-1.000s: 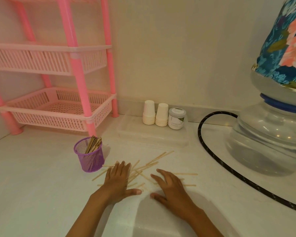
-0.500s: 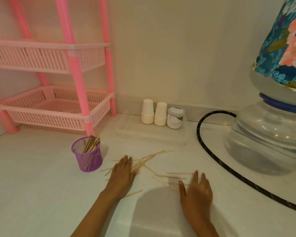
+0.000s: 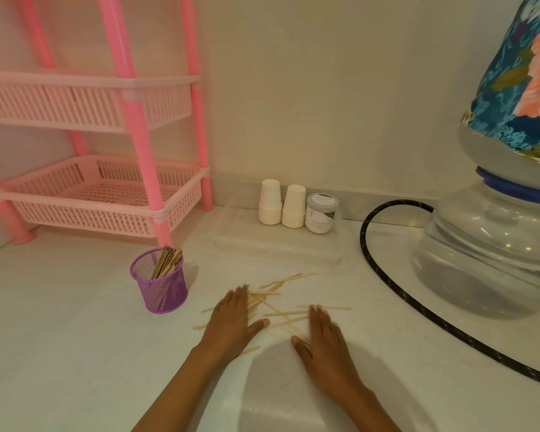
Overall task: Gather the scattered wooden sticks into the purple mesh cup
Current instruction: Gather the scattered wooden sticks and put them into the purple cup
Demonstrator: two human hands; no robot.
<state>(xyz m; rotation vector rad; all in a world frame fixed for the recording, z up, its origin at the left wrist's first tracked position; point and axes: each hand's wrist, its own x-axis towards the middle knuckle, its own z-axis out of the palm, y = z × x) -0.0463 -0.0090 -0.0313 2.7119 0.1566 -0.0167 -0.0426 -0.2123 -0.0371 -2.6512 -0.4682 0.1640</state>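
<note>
The purple mesh cup (image 3: 159, 285) stands upright on the white counter with a bundle of wooden sticks leaning inside it. Several loose wooden sticks (image 3: 286, 313) lie scattered to its right. My left hand (image 3: 233, 321) lies flat on the counter over the left part of the pile, fingers straight. My right hand (image 3: 325, 338) lies flat over the right part, fingers straight, with sticks showing between the two hands. One stick (image 3: 250, 350) lies apart near my left wrist.
A pink plastic rack (image 3: 91, 210) stands behind the cup. A clear flat tray (image 3: 278, 247), two stacks of paper cups (image 3: 282, 207) and a white jar (image 3: 321, 213) sit by the wall. A black hose (image 3: 387, 285) and a large water bottle (image 3: 493, 251) are at right.
My right hand has slid left and inward from the right of the pile, pushing sticks toward my left hand. The left hand has stayed nearly in place.
</note>
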